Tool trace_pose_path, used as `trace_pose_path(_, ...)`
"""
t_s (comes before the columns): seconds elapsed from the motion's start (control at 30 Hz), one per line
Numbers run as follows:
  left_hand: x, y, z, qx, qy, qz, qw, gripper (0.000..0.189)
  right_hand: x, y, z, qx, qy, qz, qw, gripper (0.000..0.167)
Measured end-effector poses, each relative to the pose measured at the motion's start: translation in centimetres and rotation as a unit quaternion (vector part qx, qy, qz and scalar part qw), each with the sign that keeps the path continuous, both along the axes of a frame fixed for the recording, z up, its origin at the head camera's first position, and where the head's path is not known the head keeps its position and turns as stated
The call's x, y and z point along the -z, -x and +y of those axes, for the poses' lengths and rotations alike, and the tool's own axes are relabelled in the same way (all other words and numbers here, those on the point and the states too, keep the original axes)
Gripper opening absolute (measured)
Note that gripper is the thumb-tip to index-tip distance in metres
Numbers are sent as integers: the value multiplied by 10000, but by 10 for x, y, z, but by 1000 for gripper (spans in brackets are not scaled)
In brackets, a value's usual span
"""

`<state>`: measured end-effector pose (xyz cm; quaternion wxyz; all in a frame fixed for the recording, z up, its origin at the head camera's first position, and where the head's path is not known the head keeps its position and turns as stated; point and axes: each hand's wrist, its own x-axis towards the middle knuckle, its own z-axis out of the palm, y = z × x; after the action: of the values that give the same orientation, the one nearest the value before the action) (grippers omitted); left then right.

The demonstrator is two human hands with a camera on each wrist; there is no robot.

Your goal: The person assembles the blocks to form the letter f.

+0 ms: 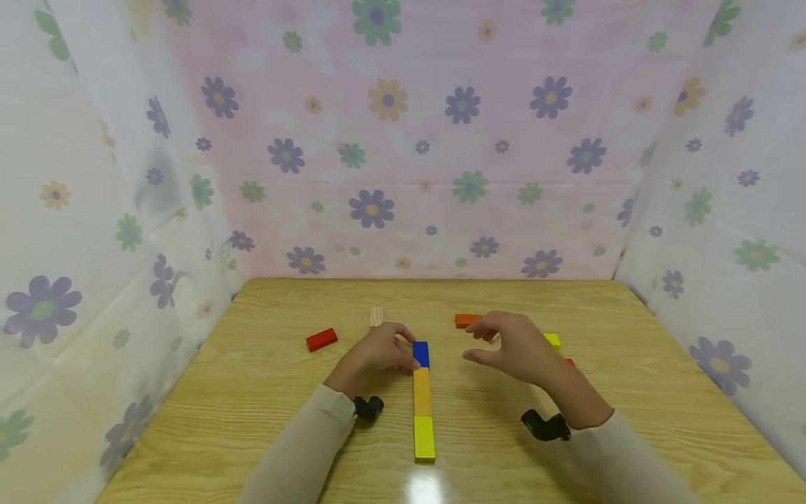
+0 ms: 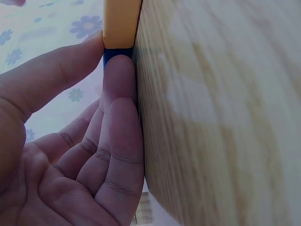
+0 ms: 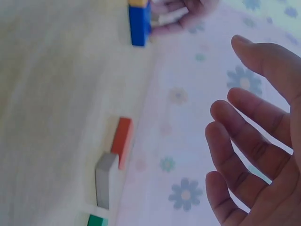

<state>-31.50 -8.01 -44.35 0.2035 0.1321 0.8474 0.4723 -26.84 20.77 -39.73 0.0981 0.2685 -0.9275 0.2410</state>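
In the head view a row of wooden blocks runs toward me: a blue block (image 1: 420, 354) at the far end, an orange block (image 1: 422, 392), and a yellow block (image 1: 425, 437) nearest. My left hand (image 1: 383, 348) touches the row's left side, its fingers at the blue block and its thumb by the blue-orange joint. The left wrist view shows fingertips (image 2: 121, 77) against the blue block, low by the tabletop. To the right of the row, my right hand (image 1: 519, 350) hovers with loosely bent fingers and holds nothing.
A red block (image 1: 322, 339) and a striped plain-wood block (image 1: 376, 316) lie on the left. Right of the row are an orange-red block (image 1: 469, 320), another yellow block (image 1: 552, 340), a grey block (image 3: 106, 181) and a green block (image 3: 96, 220). Flowered cloth (image 1: 415, 175) walls the table (image 1: 252, 392).
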Motion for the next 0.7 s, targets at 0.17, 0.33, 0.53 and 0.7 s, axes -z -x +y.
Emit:
trace_pose_path(0.17, 2, 0, 0, 49, -67, -22, 10000, 43, 0, 19, 15, 97, 348, 14, 9993, 40)
trace_pose_path(0.33, 2, 2, 2, -9, -15, -7, 10000, 43, 7, 33, 31, 406, 571, -52, 9975, 44)
trace_pose_path(0.53, 2, 3, 3, -52, 226, 29, 9997, 43, 21, 40, 45, 740, 971, -502, 9912, 49)
trace_pose_path(0.7, 3, 3, 1, -117, 234, 77, 9996, 43, 35, 45, 49, 903, 1114, -700, 9872, 50)
